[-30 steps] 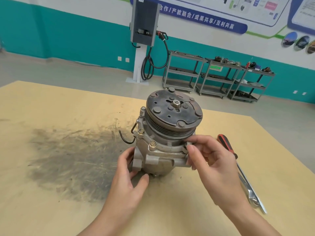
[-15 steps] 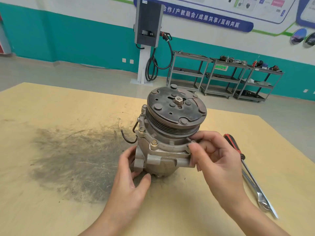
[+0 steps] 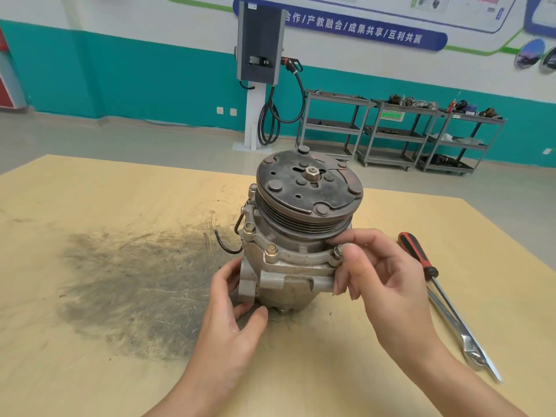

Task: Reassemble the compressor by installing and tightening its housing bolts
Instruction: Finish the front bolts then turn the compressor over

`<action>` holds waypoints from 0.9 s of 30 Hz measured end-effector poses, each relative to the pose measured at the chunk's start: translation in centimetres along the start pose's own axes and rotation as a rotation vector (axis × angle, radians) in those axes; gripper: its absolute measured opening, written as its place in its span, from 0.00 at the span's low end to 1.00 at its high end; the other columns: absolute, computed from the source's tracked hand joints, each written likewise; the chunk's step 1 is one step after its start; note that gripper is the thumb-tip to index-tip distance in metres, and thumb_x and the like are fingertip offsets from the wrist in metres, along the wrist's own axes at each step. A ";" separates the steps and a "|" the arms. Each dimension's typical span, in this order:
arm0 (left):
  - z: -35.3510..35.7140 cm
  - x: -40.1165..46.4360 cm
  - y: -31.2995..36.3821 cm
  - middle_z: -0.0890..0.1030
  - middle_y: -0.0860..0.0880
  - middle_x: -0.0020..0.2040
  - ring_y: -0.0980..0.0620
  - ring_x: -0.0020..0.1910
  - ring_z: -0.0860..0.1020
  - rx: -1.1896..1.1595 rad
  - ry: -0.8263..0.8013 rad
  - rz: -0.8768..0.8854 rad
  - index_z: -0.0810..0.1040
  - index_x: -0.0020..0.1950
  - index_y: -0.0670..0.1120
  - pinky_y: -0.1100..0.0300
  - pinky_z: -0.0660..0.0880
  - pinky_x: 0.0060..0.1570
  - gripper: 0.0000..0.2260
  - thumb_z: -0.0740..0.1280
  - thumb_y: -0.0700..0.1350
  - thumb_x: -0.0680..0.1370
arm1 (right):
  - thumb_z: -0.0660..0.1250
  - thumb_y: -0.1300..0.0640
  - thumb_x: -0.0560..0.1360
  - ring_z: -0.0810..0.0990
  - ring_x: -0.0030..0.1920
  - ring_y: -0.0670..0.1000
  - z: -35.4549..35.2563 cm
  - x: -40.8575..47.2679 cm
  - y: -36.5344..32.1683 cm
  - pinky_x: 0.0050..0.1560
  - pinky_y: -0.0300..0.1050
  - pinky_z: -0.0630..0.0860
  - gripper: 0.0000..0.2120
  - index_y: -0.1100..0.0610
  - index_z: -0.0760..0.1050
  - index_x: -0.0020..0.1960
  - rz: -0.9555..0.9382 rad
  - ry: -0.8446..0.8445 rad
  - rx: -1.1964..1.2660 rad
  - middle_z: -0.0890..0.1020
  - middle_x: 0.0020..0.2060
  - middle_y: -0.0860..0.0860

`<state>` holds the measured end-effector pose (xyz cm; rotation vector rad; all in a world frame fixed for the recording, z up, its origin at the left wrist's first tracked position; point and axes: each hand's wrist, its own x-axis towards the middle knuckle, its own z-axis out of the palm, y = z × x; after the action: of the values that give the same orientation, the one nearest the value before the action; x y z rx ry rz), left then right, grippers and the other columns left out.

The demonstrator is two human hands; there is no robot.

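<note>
The compressor (image 3: pixel 296 263) stands upright on the wooden table, its dark pulley plate (image 3: pixel 308 182) facing up. Bolt heads sit in the housing flange at the front left (image 3: pixel 271 249) and further left (image 3: pixel 249 227). My right hand (image 3: pixel 382 278) pinches a bolt (image 3: pixel 339 251) at the flange's front right corner between thumb and forefinger. My left hand (image 3: pixel 233 314) grips the lower left of the housing body, fingers behind it and thumb in front at its base.
A red-handled screwdriver (image 3: pixel 416 255) and a shiny wrench (image 3: pixel 463 332) lie on the table (image 3: pixel 90 371) to the right of my right hand. A dark greasy smear (image 3: pixel 129 290) spreads left of the compressor. Metal shelving carts (image 3: pixel 400 130) stand far behind.
My right hand's fingers have shifted round the front right bolt, and the bolt head now shows beside my thumb. My left hand keeps its hold on the housing.
</note>
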<state>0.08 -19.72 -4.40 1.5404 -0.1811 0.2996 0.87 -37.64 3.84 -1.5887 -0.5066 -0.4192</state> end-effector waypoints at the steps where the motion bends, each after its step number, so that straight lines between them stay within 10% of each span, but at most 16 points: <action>1: 0.0 0.0 0.0 0.73 0.70 0.58 0.69 0.62 0.71 0.002 -0.003 -0.001 0.64 0.65 0.59 0.73 0.72 0.54 0.27 0.65 0.42 0.69 | 0.64 0.50 0.74 0.74 0.27 0.42 0.0 0.0 0.1 0.34 0.30 0.71 0.08 0.53 0.80 0.47 -0.010 -0.008 0.005 0.77 0.25 0.53; 27: -0.1 0.1 -0.2 0.74 0.69 0.59 0.68 0.62 0.71 0.006 -0.001 -0.006 0.65 0.65 0.59 0.73 0.72 0.54 0.27 0.66 0.41 0.70 | 0.69 0.54 0.72 0.72 0.25 0.45 0.1 0.2 0.5 0.30 0.32 0.67 0.03 0.48 0.76 0.41 0.056 0.003 0.021 0.75 0.23 0.54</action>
<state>0.22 -19.63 -4.56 1.5471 -0.1761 0.2951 1.29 -37.56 3.47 -1.5782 -0.4619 -0.3725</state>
